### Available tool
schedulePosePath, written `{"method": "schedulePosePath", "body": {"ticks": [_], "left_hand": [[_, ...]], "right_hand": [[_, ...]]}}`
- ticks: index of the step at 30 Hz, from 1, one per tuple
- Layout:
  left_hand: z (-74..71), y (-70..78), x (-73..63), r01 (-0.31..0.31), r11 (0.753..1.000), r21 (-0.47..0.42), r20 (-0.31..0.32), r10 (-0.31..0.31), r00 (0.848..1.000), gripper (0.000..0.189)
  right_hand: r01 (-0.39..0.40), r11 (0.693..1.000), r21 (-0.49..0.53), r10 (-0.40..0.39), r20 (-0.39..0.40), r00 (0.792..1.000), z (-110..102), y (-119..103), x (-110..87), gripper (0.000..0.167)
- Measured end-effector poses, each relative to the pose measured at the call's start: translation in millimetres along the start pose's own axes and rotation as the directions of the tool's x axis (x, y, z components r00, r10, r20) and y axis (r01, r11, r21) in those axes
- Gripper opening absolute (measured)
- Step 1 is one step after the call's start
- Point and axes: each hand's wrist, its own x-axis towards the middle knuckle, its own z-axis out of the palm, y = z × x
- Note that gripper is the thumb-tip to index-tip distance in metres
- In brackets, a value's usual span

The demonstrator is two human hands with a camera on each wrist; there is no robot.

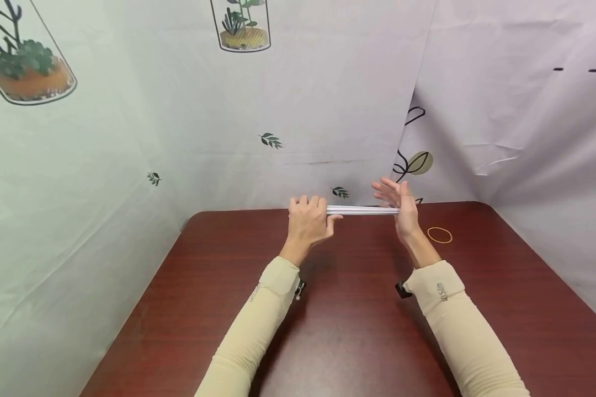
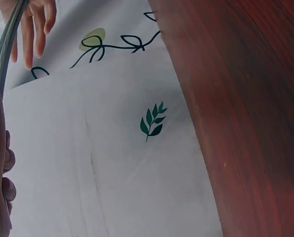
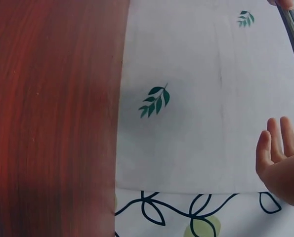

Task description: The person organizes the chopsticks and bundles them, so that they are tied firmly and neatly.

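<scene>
A thin white bundle of long, flat-looking layers (image 1: 362, 210) is held level above the far edge of the table; what it is made of cannot be told. My left hand (image 1: 308, 220) grips its left end, fingers bent over the top and thumb underneath. At the other end, my right hand (image 1: 406, 212) is open with its palm side against the bundle's tip and fingers spread upward. In the left wrist view the bundle (image 2: 8, 42) runs up toward the right hand's fingers. The right wrist view catches the bundle (image 3: 293, 37) at the edge, above the straight right fingers (image 3: 287, 136).
A yellow rubber band (image 1: 439, 235) lies on the dark red wooden table (image 1: 347, 331), to the right of the right hand. White cloth (image 1: 318, 99) printed with plants and leaves hangs behind the table and along its sides.
</scene>
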Motion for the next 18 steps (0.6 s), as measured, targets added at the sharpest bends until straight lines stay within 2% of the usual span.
{"method": "schedulePosePath", "body": {"ticks": [5,8,12,14,18], "left_hand": [[0.2,0.5,0.4,-0.014,1.0,-0.015,-0.019,0.014,1.0,0.048],[1.2,-2.2,-1.1,-0.01,1.0,-0.022,-0.026,0.009,1.0,0.048],[1.3,-6.1,-1.4,-0.003,1.0,-0.017,-0.032,0.002,0.999,0.048],[0.8,-6.4,0.1,-0.01,1.0,-0.02,-0.039,0.01,0.999,0.048],[0.4,-4.3,0.9,-0.018,0.999,-0.027,-0.045,0.017,0.999,0.048]], "right_hand": [[-0.008,1.0,0.004,0.007,0.017,1.0,-1.0,-4.0,-0.3,0.053],[-0.06,0.998,-0.005,0.06,0.099,0.993,-4.1,-8.0,0.4,0.061],[-0.144,0.989,-0.027,0.146,0.209,0.967,-12.1,-14.0,3.8,0.063],[-0.162,0.986,-0.034,0.165,0.219,0.962,-16.2,-15.8,6.6,0.061],[-0.163,0.986,-0.043,0.168,0.186,0.968,-16.8,-16.5,9.2,0.062]]}}
